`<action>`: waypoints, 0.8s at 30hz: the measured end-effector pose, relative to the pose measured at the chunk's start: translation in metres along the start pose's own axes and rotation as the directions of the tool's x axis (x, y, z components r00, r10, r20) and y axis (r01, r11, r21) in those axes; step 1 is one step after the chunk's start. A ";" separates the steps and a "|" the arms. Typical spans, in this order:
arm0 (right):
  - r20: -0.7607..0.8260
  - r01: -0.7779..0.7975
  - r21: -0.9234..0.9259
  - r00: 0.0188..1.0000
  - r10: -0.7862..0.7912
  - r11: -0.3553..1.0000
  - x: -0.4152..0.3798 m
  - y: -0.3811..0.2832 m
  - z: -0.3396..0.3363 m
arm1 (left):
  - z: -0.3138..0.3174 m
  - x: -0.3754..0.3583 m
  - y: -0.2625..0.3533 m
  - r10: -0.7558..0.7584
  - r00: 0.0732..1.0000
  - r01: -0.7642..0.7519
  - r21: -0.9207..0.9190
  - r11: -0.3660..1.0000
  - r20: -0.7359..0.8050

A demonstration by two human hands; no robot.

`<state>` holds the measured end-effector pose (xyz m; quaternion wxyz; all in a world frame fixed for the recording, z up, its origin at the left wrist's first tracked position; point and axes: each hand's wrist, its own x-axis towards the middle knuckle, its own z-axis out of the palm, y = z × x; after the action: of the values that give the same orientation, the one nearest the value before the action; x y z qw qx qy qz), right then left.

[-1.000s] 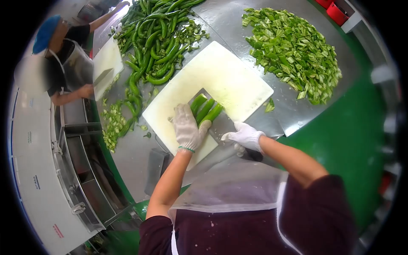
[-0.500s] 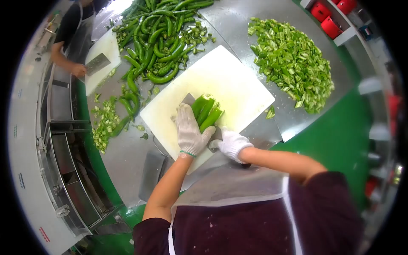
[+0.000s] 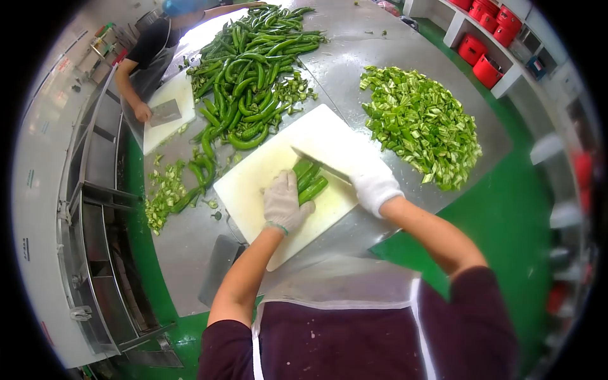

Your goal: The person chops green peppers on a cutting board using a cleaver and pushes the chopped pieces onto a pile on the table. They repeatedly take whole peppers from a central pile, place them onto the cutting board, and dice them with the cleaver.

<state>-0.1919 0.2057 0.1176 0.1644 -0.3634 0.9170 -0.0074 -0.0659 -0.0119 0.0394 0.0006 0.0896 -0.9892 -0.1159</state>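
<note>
Several green pepper pieces (image 3: 311, 187) lie side by side on the white cutting board (image 3: 266, 142). My left hand (image 3: 285, 201), in a knit glove, presses on them from the left, fingers together and thumb at their near end. My right hand (image 3: 375, 186), gloved in white, grips a knife at the board's right edge. The knife's blade (image 3: 324, 164) points up and left, just beyond the far ends of the peppers. The handle is hidden in my right hand.
Whole green peppers (image 3: 247, 82) are heaped beyond the board. Chopped peppers (image 3: 421, 123) form a pile at the right, with smaller scraps (image 3: 166, 193) at the left. A co-worker's hand (image 3: 143, 113) holds a cleaver (image 3: 166, 112) over another board (image 3: 174, 130).
My right hand has moved up and right with the knife, which has come out from beside the peppers to their far side. The view has shifted, and the co-worker reaches an arm toward the heap.
</note>
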 end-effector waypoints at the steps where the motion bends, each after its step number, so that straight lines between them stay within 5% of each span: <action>1: -0.001 -0.028 -0.027 1.000 0.028 0.999 -0.006 -0.003 0.004 | 0.003 0.002 -0.003 0.036 0.999 -0.036 -0.005 0.999 0.008; 4: -0.011 -0.035 0.075 0.999 0.036 0.997 -0.015 0.018 0.011 | 0.006 0.005 -0.010 0.181 0.983 -0.180 0.045 0.983 -0.012; 10: 0.009 0.005 0.082 1.000 -0.005 0.997 -0.028 0.020 -0.028 | -0.027 0.002 0.009 0.110 0.994 -0.110 0.004 0.994 0.026; 13: 0.099 0.059 0.025 0.993 -0.061 0.998 -0.025 0.012 -0.031 | 0.005 0.002 0.005 0.077 0.996 -0.072 0.109 0.991 -0.044; 17: 0.166 0.099 -0.106 0.983 -0.080 0.989 -0.012 -0.005 -0.052 | 0.020 0.006 0.002 0.109 0.990 -0.107 0.022 0.994 -0.093; 20: 0.190 0.109 -0.032 0.977 -0.102 0.993 0.029 -0.010 -0.020 | 0.022 0.001 0.002 0.138 0.983 -0.142 -0.026 0.989 -0.124; 24: 0.014 0.179 0.032 0.984 -0.180 0.983 0.051 -0.002 0.017 | 0.010 0.008 0.002 0.170 0.980 -0.174 -0.031 0.984 -0.106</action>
<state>-0.2204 0.1723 0.0868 0.1761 -0.4421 0.8789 -0.0330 -0.0747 -0.0095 0.0304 0.0631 0.0094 -0.9894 -0.1307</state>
